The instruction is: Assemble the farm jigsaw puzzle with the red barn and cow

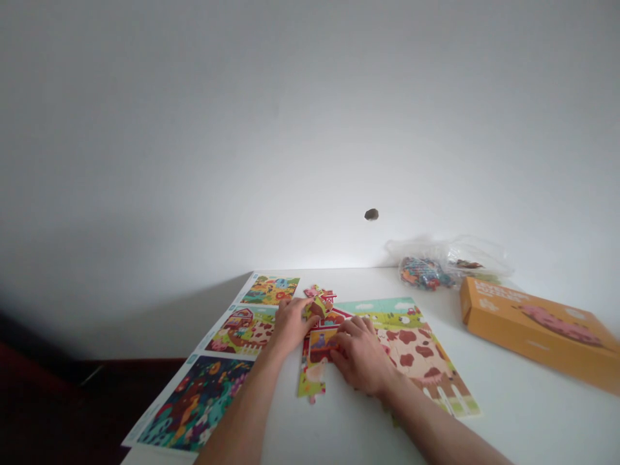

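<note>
My left hand [291, 323] has its thumb and fingers closed on a green and brown puzzle piece [316, 309], raised near the loose pieces at the back. Over the middle of the table, my right hand [361, 352] rests with bent fingers at a puzzle piece with a purple bird [320, 342]; whether it grips the piece I cannot tell. On the right lies the joined part of the cow puzzle [419, 352], partly hidden by my right hand and forearm. Below my left hand, a joined strip with a white animal [314, 378] extends toward me.
A picture sheet [198, 394] with three printed scenes lies along the table's left edge. Clear plastic bags [426, 271] of pieces sit at the back right, beside an orange puzzle box [537, 329]. A white wall [310, 142] with a small hole stands behind the table.
</note>
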`<act>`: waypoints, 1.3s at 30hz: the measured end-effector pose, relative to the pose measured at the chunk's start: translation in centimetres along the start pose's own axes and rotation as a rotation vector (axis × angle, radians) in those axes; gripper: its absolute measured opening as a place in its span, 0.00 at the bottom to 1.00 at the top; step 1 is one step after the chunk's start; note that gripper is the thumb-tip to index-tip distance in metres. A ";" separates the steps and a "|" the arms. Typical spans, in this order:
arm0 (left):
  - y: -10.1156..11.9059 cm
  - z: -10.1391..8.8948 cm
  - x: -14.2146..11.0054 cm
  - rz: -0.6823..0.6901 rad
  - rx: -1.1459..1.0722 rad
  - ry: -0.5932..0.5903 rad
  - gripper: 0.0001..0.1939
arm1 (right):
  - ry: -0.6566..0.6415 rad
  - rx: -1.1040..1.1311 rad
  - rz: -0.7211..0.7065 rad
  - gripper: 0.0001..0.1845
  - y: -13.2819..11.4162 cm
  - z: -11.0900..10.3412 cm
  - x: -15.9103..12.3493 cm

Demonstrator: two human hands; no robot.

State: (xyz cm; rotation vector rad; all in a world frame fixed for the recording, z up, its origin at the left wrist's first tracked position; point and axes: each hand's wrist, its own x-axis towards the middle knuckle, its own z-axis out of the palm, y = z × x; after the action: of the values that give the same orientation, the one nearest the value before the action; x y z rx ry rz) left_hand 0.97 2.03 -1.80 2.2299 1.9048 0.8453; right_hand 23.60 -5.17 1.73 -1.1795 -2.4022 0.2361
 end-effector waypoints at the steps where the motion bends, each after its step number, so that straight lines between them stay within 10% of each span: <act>1: 0.0 0.0 0.1 -0.001 0.000 0.001 0.22 | 0.010 -0.024 0.039 0.08 0.2 0.2 0.1; 18: 0.8 0.0 -0.1 0.017 -0.060 -0.063 0.29 | 0.097 -0.021 0.272 0.09 0.9 0.5 0.4; 27: 1.6 -0.6 -0.7 0.139 -0.106 -0.108 0.30 | -0.037 -0.012 0.117 0.27 0.9 0.4 0.4; 39: 0.7 -0.5 -0.4 0.057 -0.013 -0.135 0.33 | 0.081 -0.081 0.324 0.06 2.2 1.2 0.5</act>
State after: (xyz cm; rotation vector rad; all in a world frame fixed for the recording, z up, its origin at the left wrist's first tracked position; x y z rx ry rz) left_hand 1.36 1.35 -1.20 2.2810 1.7797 0.6922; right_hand 24.34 -3.40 0.10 -1.5831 -2.1606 0.1886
